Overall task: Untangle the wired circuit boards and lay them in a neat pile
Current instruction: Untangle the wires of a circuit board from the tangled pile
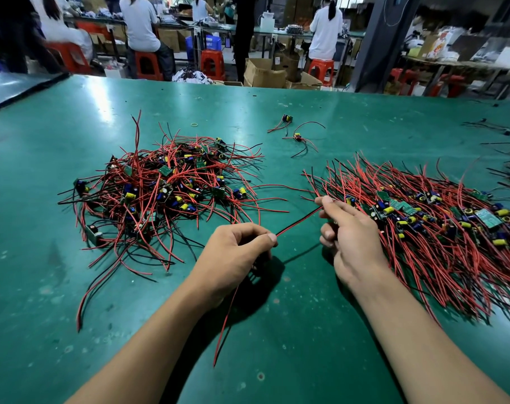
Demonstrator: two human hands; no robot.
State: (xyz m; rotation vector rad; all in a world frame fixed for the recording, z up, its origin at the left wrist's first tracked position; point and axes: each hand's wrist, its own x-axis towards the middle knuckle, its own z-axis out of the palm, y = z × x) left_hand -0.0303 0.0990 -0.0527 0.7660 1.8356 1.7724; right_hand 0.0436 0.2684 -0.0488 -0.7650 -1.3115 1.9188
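Green bench mat (277, 330), workers (140, 24) seated at benches behind. Tangled heap (166, 185) of wired boards lies left; combed pile (422, 223) lies right, its wires roughly parallel. Left hand (236, 252) pinches a red-and-black wire pair (297, 221) between thumb and forefinger. Right hand (350, 240), at the combed pile's near edge, pinches the pair's far end; the pair runs straight between them.
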